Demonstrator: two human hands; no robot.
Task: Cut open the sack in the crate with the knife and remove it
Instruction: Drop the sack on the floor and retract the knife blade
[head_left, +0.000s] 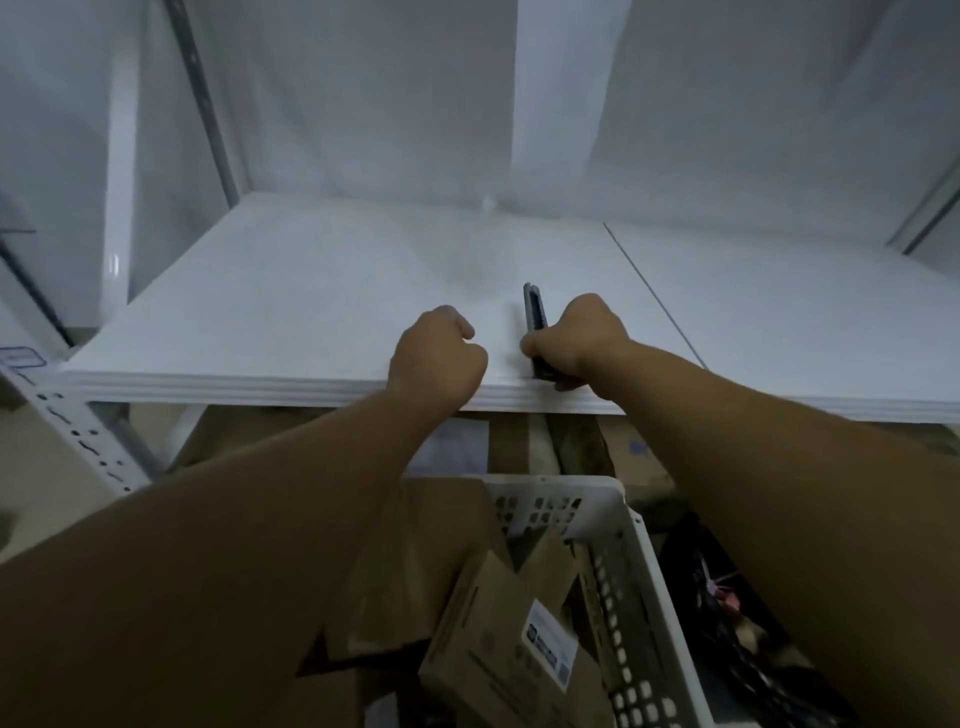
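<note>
A person reaches both bare arms over a white perforated plastic crate (631, 566) toward a white shelf board (260, 312). The right hand (582, 332) curls its fingers round the lower end of a dark utility knife (534, 310), which lies lengthwise near the board's front edge with its far end pointing toward the back wall. Just to the left of it and apart from it, the left hand (439, 353) is balled into a fist over the board's front edge, with nothing seen in its grip. The brown paper sack (483, 644), bearing a white printed label, lies tilted inside the crate, below the shelf and between the two forearms, among other brown wrapping. A slotted white shelf upright (78, 431) slants at the left; dark clutter (727, 603) lies on the floor to the crate's right.
</note>
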